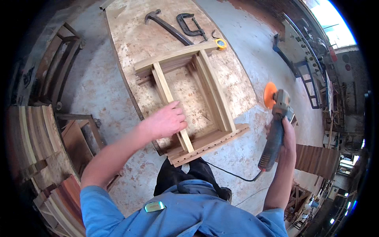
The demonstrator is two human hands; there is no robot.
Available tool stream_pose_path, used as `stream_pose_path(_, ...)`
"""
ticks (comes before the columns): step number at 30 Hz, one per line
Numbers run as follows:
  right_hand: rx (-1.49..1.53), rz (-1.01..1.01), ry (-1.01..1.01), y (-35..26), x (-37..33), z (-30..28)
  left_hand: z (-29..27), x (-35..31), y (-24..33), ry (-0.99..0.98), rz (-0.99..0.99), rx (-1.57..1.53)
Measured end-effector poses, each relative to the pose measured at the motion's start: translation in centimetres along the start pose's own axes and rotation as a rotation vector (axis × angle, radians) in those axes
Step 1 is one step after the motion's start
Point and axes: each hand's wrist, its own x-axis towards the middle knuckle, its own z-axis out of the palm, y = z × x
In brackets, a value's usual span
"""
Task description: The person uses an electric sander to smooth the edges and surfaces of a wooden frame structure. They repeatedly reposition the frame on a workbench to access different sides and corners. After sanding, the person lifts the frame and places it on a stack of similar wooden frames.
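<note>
A wooden frame (pixel 215 89) of pale rails and slats lies on the workbench, its near rail dotted with a row of small holes. My left hand (pixel 166 119) is closed around the frame's left crosspiece, toward its near end. Off the bench's right side, my right hand (pixel 288 136) grips the body of an angle grinder (pixel 271 138). An orange disc (pixel 270 95) on the grinder's head points up and away from the frame. Its black cord (pixel 233 173) loops down from the handle toward my legs. Whether the disc is spinning I cannot tell.
On the workbench (pixel 128 35) beyond the frame lie a hammer (pixel 167 26), a C-clamp (pixel 190 25) and a yellow tape measure (pixel 221 43). Stacked boards (pixel 29 136) stand at left. Slatted wood (pixel 318 160) and a blue metal frame (pixel 308 85) are at right.
</note>
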Motion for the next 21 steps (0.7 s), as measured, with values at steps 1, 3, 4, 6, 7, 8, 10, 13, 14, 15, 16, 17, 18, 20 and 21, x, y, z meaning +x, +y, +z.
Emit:
stream_pose_path(1, 0.01, 0.006, 0.01, 0.7, -0.5, -1.8, -0.6, 0.6, -0.4, -0.071, 0.039, 0.017)
stream_pose_path(3, 0.041, 0.011, 0.033, 1.8, -1.4, -4.6, -1.4, 1.1, -0.3, -0.04, 0.121, 0.057)
stream_pose_path(4, 0.062, 0.017, 0.053, 2.4, -1.8, -5.8, -2.8, 1.9, 0.2, 0.011, 0.116, -0.028)
stream_pose_path(6, 0.112, 0.039, 0.088, 3.8, -2.3, -8.6, -6.5, 3.2, 1.6, 0.11, 0.101, -0.197)
stream_pose_path(7, 0.139, 0.053, 0.104, 4.6, -2.0, -10.4, -7.9, 4.1, 2.1, 0.252, 0.122, -0.296)
stream_pose_path(8, 0.165, 0.068, 0.118, 5.1, -1.9, -11.7, -9.5, 5.2, 2.4, 0.289, 0.078, -0.278)
stream_pose_path(10, 0.205, 0.056, 0.118, 6.1, -2.3, -13.4, -12.8, 7.1, 2.6, 0.366, -0.008, -0.25)
stream_pose_path(13, 0.25, 0.012, 0.104, 7.2, -2.7, -15.4, -16.4, 8.5, 1.4, 0.934, -0.196, -0.668)
stream_pose_path(14, 0.266, -0.003, 0.096, 7.2, -3.0, -15.3, -17.4, 8.2, 0.7, 1.135, -0.262, -0.822)
stream_pose_path(15, 0.281, -0.006, 0.105, 7.7, -3.6, -15.6, -19.1, 8.2, 0.6, 1.254, -0.372, -0.912)
stream_pose_path(16, 0.282, -0.013, 0.089, 7.9, -3.8, -15.8, -20.7, 7.6, 0.8, 1.374, -0.499, -0.985)
stream_pose_path(17, 0.281, -0.02, 0.084, 8.2, -4.0, -15.9, -20.2, 7.0, 0.1, 1.377, -0.601, -1.056)
stream_pose_path(18, 0.279, -0.031, 0.085, 8.3, -4.3, -16.0, -19.6, 6.2, -0.9, 1.374, -0.7, -1.131)
stream_pose_path(20, 0.215, -0.065, 0.067, 8.3, -4.8, -15.3, -17.1, 3.5, -2.7, 1.346, -0.859, -1.359)
stream_pose_path(21, 0.179, -0.078, 0.066, 8.2, -5.3, -14.7, -13.6, 2.2, -4.1, 1.307, -0.917, -1.538)
